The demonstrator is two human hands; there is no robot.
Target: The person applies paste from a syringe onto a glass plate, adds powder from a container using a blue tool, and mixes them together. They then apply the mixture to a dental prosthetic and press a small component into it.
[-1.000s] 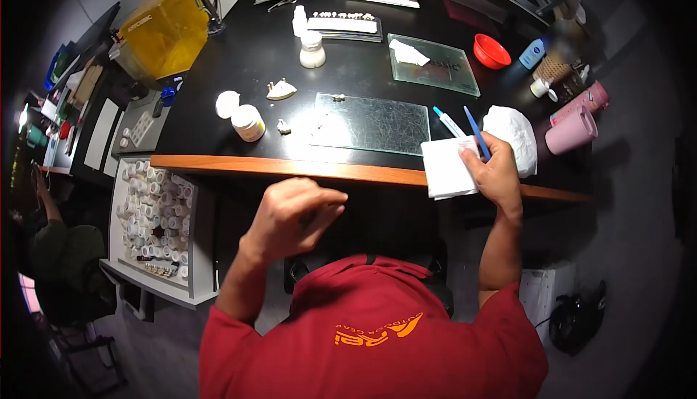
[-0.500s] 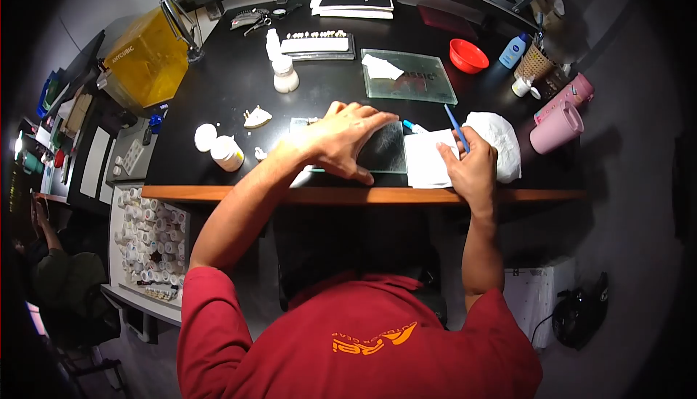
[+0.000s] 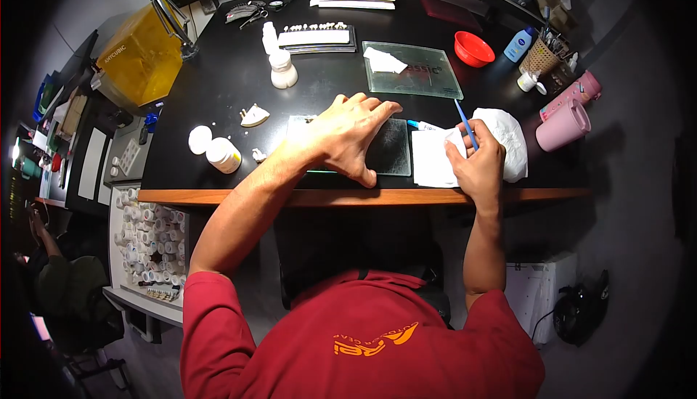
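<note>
My left hand (image 3: 352, 137) is over a glass slab (image 3: 392, 151) near the desk's front edge, its fingers spread and nothing visible in them. My right hand (image 3: 481, 159) holds a thin blue stick-like tool (image 3: 466, 124), which points up and away. Beneath and beside that hand lies a stack of white tissue (image 3: 433, 158), with a crumpled white wad (image 3: 506, 141) to its right. A blue-capped tube (image 3: 421, 125) lies behind the tissue. Left of my left hand are an open white jar (image 3: 223, 156), its lid (image 3: 200, 140) and a dental model piece (image 3: 254, 115).
A second glass slab (image 3: 414, 83) bears a folded tissue. Behind stand a liquid bottle (image 3: 283, 72), a tooth tray (image 3: 316, 38) and a red bowl (image 3: 474, 49). Pink tumblers (image 3: 563, 127) are at the right. A co-worker's arm (image 3: 47, 235) shows at far left.
The view has shifted slightly. My left hand remains spread over the slab, and my right hand still holds the blue tool at the tissue.
</note>
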